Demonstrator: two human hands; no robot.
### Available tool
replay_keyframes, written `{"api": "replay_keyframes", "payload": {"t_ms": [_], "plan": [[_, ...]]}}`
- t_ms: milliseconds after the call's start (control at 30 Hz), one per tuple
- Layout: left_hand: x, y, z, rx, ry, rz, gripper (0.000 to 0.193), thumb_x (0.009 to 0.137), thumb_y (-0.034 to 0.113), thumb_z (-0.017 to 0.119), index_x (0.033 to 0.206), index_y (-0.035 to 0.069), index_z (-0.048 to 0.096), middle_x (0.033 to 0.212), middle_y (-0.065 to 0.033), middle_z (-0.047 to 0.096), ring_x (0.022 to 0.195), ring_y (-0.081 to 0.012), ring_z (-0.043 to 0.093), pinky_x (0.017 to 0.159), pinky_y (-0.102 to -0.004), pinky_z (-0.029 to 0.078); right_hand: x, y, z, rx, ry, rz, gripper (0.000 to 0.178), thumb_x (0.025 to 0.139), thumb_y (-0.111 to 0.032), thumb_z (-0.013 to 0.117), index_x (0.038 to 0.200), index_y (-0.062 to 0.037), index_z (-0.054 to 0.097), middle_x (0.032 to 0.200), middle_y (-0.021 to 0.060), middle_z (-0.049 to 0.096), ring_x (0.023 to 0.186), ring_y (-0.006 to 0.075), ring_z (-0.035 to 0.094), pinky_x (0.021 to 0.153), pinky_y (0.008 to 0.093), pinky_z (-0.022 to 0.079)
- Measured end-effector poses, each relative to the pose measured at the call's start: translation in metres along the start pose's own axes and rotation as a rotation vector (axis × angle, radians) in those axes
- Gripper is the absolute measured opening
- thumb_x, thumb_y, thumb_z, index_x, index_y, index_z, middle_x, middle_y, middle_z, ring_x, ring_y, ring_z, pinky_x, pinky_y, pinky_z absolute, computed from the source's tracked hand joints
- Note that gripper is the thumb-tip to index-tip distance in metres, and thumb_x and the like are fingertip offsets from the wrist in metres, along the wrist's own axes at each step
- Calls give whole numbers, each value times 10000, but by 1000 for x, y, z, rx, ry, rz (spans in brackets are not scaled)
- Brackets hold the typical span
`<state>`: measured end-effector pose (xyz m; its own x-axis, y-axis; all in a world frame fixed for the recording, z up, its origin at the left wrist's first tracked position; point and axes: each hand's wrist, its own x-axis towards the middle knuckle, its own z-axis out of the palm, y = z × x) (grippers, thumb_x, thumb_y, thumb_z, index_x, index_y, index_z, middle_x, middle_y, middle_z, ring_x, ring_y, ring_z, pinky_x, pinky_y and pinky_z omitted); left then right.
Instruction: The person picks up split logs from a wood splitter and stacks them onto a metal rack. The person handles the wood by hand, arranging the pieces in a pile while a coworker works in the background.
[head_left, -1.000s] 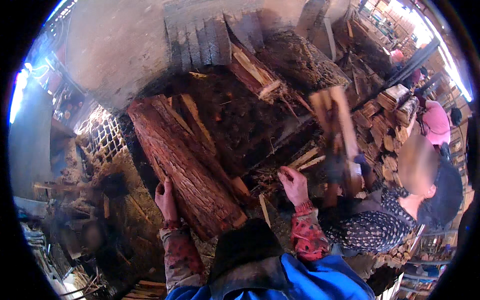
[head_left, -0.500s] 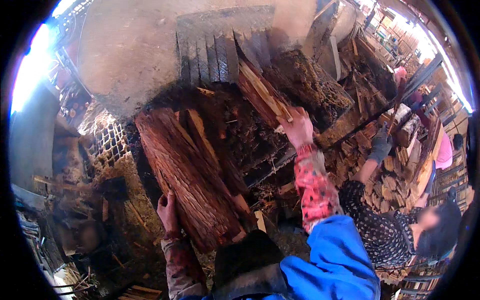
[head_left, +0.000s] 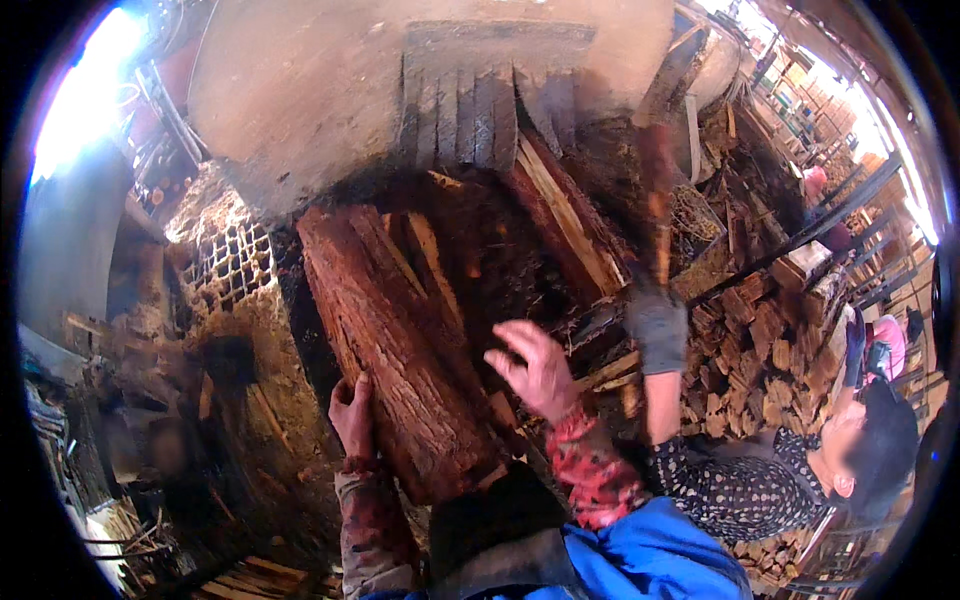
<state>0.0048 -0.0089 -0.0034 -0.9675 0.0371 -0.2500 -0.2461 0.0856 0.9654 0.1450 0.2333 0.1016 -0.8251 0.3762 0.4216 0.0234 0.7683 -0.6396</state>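
Two bare hands are seen in the head view at a dark, debris-strewn machine bed point(head_left: 485, 235), by which a thick, reddish-brown, bark-covered log point(head_left: 395, 350) is held up, laid lengthwise at the left. The log's left edge, near its lower end, is touched by the left hand point(head_left: 352, 418); its fingers are partly curled with the thumb set apart, and whether the bark is gripped cannot be told. The right hand point(head_left: 537, 372) is raised to the log's right, fingers spread wide and empty. Also contained in the bed is a long split timber with a pale face point(head_left: 570, 220), its upper end set by hanging grey strips point(head_left: 465, 120). At right, a co-worker's grey-gloved hand point(head_left: 657, 330) is seen near heaped brown split wood point(head_left: 760, 350).
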Motion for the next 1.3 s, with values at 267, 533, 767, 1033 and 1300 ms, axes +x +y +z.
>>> {"api": "replay_keyframes", "payload": {"t_ms": [267, 533, 767, 1033, 1300], "plan": [[-13, 27, 6, 54, 27, -20, 632, 766, 373, 742, 1137, -103, 554, 1028, -141, 635, 924, -177, 582, 850, -297, 455, -41, -33, -2, 118, 8, 157, 278, 784, -48, 685, 1036, 42, 612, 1013, 157, 614, 851, 283, 635, 723, 344, 522], [0, 10, 4, 26, -20, 26, 702, 731, 435, 758, 1124, -110, 557, 1025, -154, 639, 930, -188, 587, 848, -304, 454, -40, 54, 32, -249, -108, 242, 508, 840, -278, 652, 1204, 51, 522, 1169, 228, 540, 1076, 381, 523, 921, 411, 433], [-6, 11, 1, 46, 22, 47, 703, 721, 435, 766, 1118, -108, 560, 1021, -158, 643, 929, -198, 593, 846, -308, 461, -40, 56, 43, -51, -132, 343, 536, 780, -258, 688, 1208, 28, 537, 1133, 238, 565, 1079, 388, 526, 930, 403, 428], [-19, 36, 3, 42, 13, 1, 642, 751, 372, 758, 1128, -108, 558, 1023, -144, 646, 931, -183, 594, 845, -298, 463, -9, 22, 44, -246, -10, 292, 441, 745, -59, 616, 1175, -24, 523, 1099, 228, 552, 995, 410, 556, 847, 443, 470], [-12, 26, 4, 39, -19, 48, 692, 747, 394, 758, 1152, -121, 534, 1057, -153, 627, 954, -195, 579, 870, -304, 449, 13, 8, 57, -73, -97, 141, 334, 830, -89, 613, 1138, 32, 563, 1069, 198, 547, 967, 371, 564, 805, 414, 476]]}}
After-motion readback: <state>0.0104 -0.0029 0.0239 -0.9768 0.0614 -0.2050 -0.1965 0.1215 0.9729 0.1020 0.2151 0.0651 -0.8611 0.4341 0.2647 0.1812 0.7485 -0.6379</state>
